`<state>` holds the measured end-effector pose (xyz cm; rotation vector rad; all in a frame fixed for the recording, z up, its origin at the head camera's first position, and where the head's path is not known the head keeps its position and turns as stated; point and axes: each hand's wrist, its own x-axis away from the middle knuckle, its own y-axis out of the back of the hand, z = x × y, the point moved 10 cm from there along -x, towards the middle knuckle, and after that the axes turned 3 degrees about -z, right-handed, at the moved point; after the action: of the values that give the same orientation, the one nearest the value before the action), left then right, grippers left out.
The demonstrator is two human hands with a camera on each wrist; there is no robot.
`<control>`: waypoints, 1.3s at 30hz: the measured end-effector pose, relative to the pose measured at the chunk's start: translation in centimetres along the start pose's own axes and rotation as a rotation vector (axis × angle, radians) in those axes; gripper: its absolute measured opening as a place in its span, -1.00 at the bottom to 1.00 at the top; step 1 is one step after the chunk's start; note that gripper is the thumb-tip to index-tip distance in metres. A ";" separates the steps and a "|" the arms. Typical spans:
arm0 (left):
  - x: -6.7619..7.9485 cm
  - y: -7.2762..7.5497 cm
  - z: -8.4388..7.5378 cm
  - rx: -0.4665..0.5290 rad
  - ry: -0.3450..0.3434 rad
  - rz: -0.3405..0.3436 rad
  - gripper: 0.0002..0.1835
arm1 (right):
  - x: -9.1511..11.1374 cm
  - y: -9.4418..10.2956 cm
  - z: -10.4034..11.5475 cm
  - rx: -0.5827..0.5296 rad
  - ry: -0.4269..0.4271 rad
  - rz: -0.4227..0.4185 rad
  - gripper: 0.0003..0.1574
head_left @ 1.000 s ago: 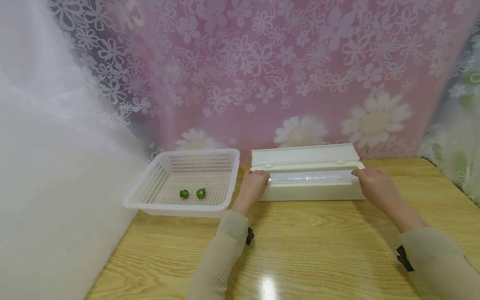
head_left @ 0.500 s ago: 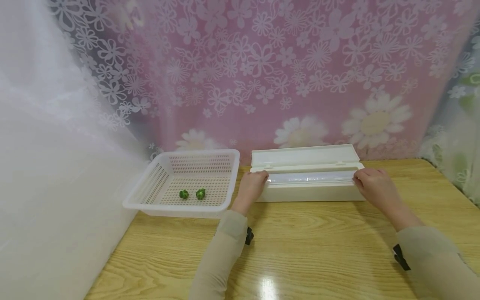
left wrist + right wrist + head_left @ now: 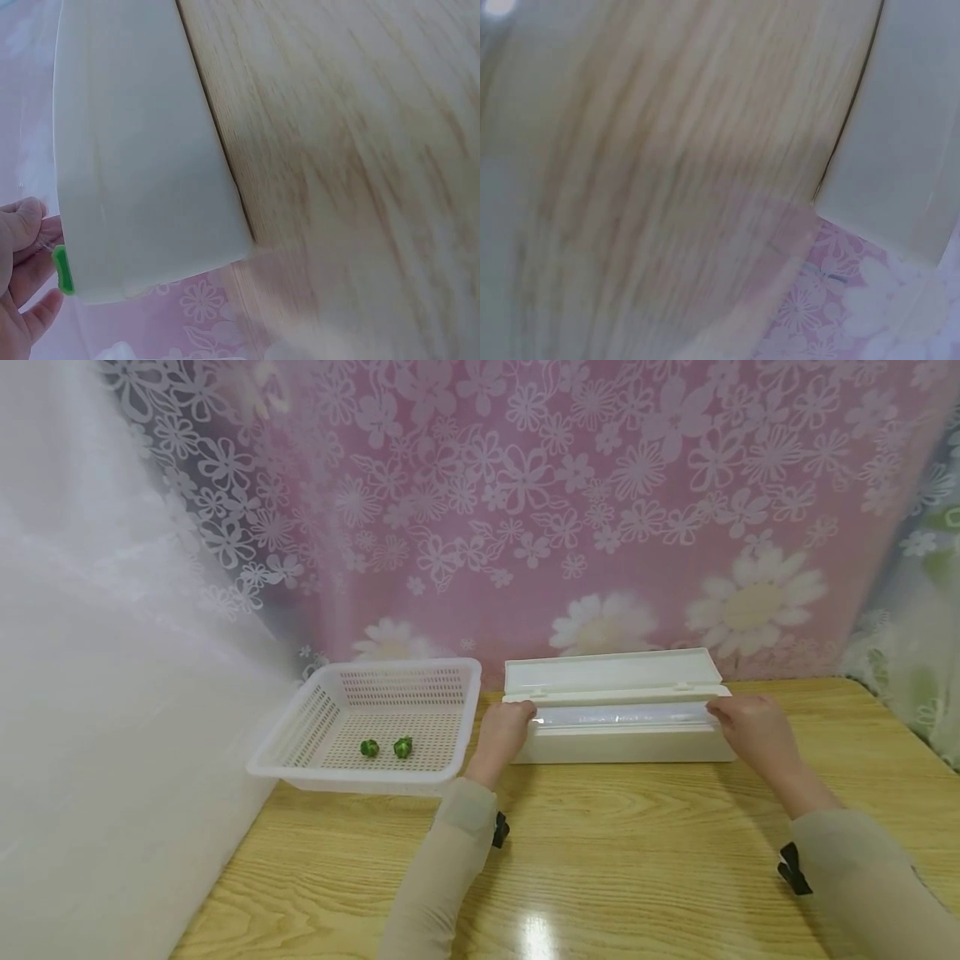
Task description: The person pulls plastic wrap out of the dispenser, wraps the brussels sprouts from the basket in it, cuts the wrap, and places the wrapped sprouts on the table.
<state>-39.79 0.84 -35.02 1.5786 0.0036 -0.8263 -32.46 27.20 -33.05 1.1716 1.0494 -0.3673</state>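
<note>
A long white cling film dispenser (image 3: 622,745) lies on the table with its lid (image 3: 611,671) raised. Inside it runs a roll of cling film (image 3: 622,715). My left hand (image 3: 504,728) is at the dispenser's left end, and the left wrist view shows its thumb and finger pinching a clear bit of film beside a green piece (image 3: 64,270). At the other end my right hand (image 3: 756,731) pinches the film's edge near the front corner. The right wrist view catches only the dispenser's end (image 3: 900,165); the right hand is out of that view.
Left of the dispenser stands a white slotted plastic basket (image 3: 258,764) holding two small green vegetable pieces, one (image 3: 369,748) beside the other (image 3: 402,747). A pink floral curtain (image 3: 525,527) hangs right behind the wooden table (image 3: 615,860). White sheeting (image 3: 112,693) borders the left side.
My right hand and forearm have shifted slightly to the left, fingers still at the dispenser's right end. The left hand stays almost where it was.
</note>
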 end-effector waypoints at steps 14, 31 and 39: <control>-0.5 2.5 0.4 0.069 0.038 -0.182 -0.90 | -0.7 -0.1 -1.2 -0.022 -0.094 0.054 -0.83; -1.0 5.2 0.6 0.092 0.026 -0.245 -0.88 | -2.2 2.4 -0.5 -0.017 -0.049 -0.045 -0.81; -0.8 7.4 0.2 0.099 0.001 -0.317 -0.89 | -2.7 4.0 -0.2 -0.013 -0.056 -0.070 -0.76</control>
<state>-37.05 -0.52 -28.23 1.6968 0.2212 -1.0859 -31.03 28.22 -28.54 1.1095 1.0447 -0.4450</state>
